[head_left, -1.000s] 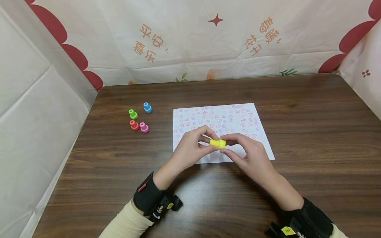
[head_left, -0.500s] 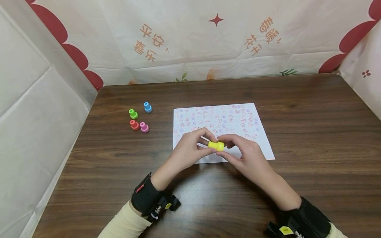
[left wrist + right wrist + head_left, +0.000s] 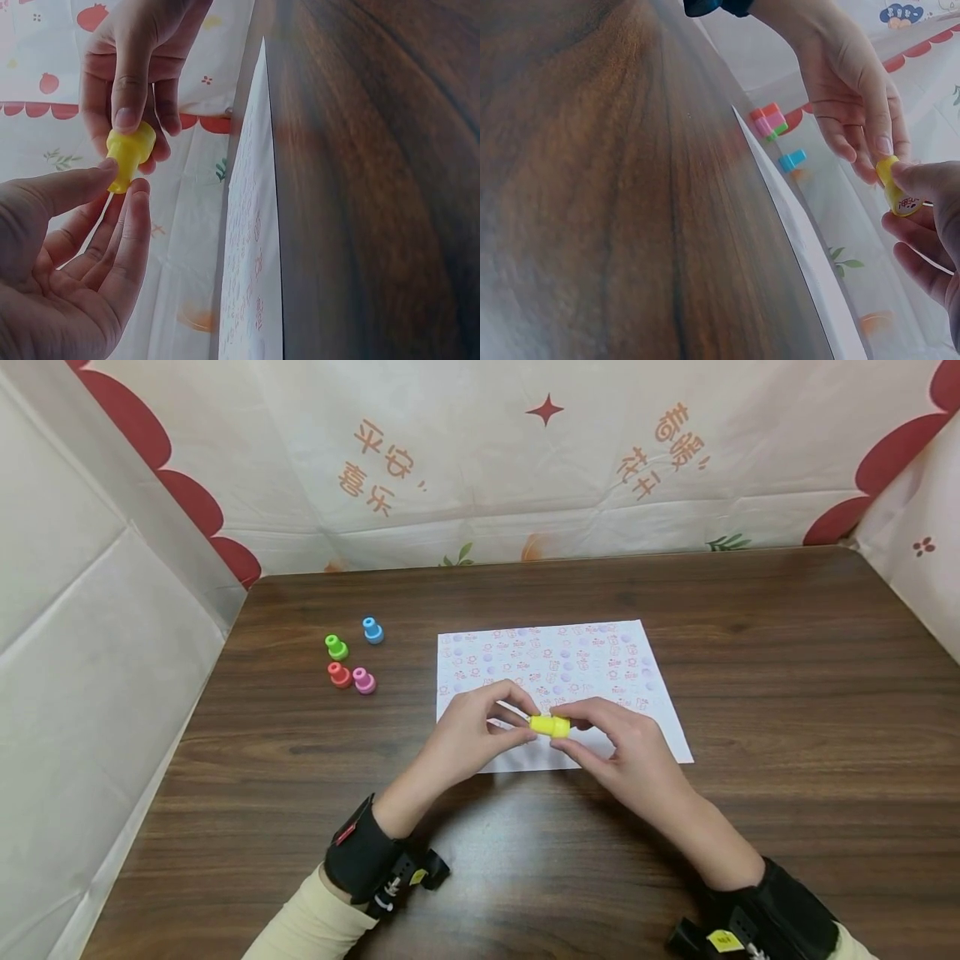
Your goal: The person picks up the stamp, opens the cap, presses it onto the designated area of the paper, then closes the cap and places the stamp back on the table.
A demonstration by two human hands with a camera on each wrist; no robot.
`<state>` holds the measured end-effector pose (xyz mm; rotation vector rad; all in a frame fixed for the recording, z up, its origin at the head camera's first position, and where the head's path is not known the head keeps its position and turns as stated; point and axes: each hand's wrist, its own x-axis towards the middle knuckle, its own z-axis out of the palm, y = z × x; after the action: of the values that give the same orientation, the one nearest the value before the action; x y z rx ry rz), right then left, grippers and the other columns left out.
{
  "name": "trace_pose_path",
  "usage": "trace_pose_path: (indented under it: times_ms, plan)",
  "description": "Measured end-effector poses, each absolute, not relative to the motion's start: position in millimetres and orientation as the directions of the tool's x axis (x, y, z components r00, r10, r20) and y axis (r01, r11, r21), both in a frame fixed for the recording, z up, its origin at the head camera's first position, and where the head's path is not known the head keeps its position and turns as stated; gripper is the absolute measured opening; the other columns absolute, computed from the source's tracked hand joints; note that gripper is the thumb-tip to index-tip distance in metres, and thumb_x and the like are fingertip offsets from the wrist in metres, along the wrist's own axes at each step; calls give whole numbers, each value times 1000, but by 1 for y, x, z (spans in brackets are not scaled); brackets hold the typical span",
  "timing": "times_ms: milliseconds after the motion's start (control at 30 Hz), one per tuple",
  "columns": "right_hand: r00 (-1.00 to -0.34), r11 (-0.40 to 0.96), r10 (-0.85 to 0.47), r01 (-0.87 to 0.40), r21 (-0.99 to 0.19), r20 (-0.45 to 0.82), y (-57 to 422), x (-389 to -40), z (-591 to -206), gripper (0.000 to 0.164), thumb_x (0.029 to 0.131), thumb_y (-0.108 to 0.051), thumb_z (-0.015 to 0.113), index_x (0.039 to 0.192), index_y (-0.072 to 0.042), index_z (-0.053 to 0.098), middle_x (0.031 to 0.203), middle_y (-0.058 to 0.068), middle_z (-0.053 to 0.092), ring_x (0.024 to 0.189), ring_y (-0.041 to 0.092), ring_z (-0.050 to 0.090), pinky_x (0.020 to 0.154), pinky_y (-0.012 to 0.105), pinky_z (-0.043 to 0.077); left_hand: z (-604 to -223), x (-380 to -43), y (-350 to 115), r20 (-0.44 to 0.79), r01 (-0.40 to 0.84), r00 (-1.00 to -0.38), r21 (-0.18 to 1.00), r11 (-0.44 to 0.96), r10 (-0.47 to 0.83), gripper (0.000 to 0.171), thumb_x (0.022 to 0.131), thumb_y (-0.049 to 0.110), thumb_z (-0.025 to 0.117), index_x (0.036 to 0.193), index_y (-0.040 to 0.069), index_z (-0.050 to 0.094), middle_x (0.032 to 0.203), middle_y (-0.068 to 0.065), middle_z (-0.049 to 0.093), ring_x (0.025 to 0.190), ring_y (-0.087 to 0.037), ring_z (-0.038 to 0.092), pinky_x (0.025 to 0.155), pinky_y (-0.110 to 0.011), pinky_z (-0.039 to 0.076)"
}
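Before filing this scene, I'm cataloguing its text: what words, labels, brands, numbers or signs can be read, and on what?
"平安喜乐", orange, on the white fabric backdrop.
"春暖花开", apparently, on the same backdrop.
Too small or blurred to read: prints on the white paper sheet and yellow plastic stamp, red wristband label, yellow camera stickers.

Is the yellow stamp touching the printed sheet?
No: the left wrist view shows the yellow stamp held by the right hand, apart from the printed sheet.

Your brown worktop (image 3: pixel 810 693) carries a printed sheet (image 3: pixel 573 660) and, further left, a blue stamp (image 3: pixel 372 631), green stamp (image 3: pixel 337 648), red stamp (image 3: pixel 340 675) and pink stamp (image 3: pixel 364 682).
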<state>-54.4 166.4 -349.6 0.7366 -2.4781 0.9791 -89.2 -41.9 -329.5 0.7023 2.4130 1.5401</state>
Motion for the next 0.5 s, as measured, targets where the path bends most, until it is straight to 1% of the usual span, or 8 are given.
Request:
trace_pose_path:
  times_ms: [233, 367, 500]
  plan:
    - [-793, 633, -325, -587, -504, 516, 170, -54, -347, 37, 72, -13, 83, 107, -9, 71, 98, 3, 74, 89, 14, 67, 73, 45, 60, -328, -91, -46, 87, 281, -876, 891, 356, 474, 17, 82, 6, 74, 96, 7, 64, 99, -5, 70, 85, -12, 69, 73, -37, 61]
    - [-788, 642, -312, -587, -494, 530, 173, -55, -346, 39, 70, -10, 83, 107, -9, 71, 96, 2, 74, 88, 13, 67, 73, 44, 60, -327, -92, -49, 82, 275, -883, 888, 368, 462, 15, 83, 6, 73, 95, 8, 64, 99, -7, 71, 85, -12, 69, 70, -38, 61]
    - [-788, 653, -295, -579, -488, 541, 177, -55, -344, 42, 67, -8, 85, 107, -10, 71, 95, 2, 74, 84, 14, 67, 70, 44, 59, -326, -93, -52, 90, 278, -886, 889, 365, 456, 15, 83, 5, 73, 95, 7, 65, 99, -10, 71, 85, -13, 69, 72, -39, 61]
